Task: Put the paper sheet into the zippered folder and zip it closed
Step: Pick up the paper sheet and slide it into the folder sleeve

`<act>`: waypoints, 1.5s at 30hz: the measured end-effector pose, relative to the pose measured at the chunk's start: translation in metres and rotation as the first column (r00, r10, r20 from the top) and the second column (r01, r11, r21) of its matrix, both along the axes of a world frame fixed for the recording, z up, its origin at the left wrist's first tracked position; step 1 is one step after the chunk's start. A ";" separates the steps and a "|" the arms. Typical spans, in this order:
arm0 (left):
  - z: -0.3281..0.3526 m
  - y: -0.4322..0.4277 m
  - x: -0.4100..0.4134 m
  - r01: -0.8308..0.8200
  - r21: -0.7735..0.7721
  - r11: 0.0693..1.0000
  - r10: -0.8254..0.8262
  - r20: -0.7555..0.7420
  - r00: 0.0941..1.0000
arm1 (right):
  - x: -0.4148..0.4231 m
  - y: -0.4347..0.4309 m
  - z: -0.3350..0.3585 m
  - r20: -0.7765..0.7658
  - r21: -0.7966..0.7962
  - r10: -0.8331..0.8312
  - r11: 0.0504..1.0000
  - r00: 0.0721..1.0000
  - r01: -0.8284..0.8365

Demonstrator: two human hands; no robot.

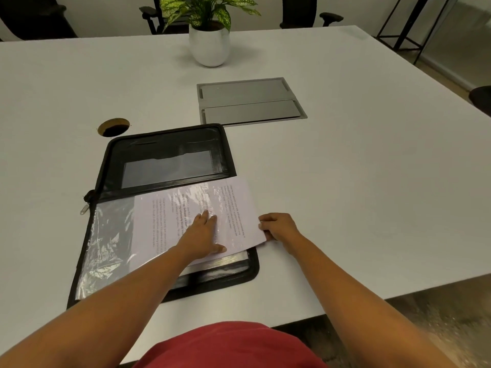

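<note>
The zippered folder (164,160) is black, its pockets clear and glossy with a grey panel inside. The paper sheet (191,219) is white, lined with small black print. The bench (345,181) is plain white — set into it, a grey metal hatch (249,102). A white pot (210,46) holds a plant (207,9) with green leaves speckled pale yellow. The person's shirt (228,346) is red.

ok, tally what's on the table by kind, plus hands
Folder: 1
Paper sheet: 1
Potted plant: 1
Hands: 2, left, right
Total: 5
</note>
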State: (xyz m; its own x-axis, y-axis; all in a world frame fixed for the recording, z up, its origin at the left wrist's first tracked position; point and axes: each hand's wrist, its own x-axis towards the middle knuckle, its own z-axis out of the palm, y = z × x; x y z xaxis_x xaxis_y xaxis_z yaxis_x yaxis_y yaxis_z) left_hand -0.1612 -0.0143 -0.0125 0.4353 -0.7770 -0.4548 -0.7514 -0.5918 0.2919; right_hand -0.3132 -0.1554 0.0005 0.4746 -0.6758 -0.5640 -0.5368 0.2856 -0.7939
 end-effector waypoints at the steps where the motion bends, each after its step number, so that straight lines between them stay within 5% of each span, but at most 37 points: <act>1: 0.000 0.000 0.000 0.000 0.002 1.000 0.000 0.004 1.000 | 0.005 0.004 0.000 -0.004 -0.006 0.009 1.000 1.000 -0.009; 12: -0.004 0.001 -0.003 -0.017 0.006 1.000 0.017 0.027 1.000 | 0.042 0.045 0.003 -0.048 0.047 0.059 0.997 0.997 -0.057; 22: -0.006 0.001 -0.007 0.013 0.028 1.000 -0.016 0.078 0.997 | 0.061 0.059 0.008 -0.230 -0.084 0.261 0.955 0.938 -0.286; 28: -0.007 0.004 -0.006 0.026 0.012 1.000 -0.026 0.062 0.998 | 0.057 0.060 0.002 -0.220 -0.117 0.224 0.960 0.950 -0.253; 35: 0.003 0.022 0.017 -0.070 -0.222 0.973 0.079 0.030 0.996 | 0.051 0.062 -0.005 -0.235 -0.264 0.152 0.941 0.960 -0.214; 45: 0.003 0.089 0.081 -0.274 -0.121 0.954 0.287 0.106 0.952 | 0.039 0.060 -0.004 -0.325 -0.383 0.045 0.907 0.945 -0.175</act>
State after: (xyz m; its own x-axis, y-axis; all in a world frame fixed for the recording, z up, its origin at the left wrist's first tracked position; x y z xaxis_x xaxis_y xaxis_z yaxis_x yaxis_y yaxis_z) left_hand -0.0799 0.0747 -0.0098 0.6889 -0.6557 -0.3091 -0.5929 -0.7550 0.2801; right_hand -0.2737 -0.0949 -0.0038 0.4099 -0.8278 -0.3830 -0.7773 -0.0973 -0.6216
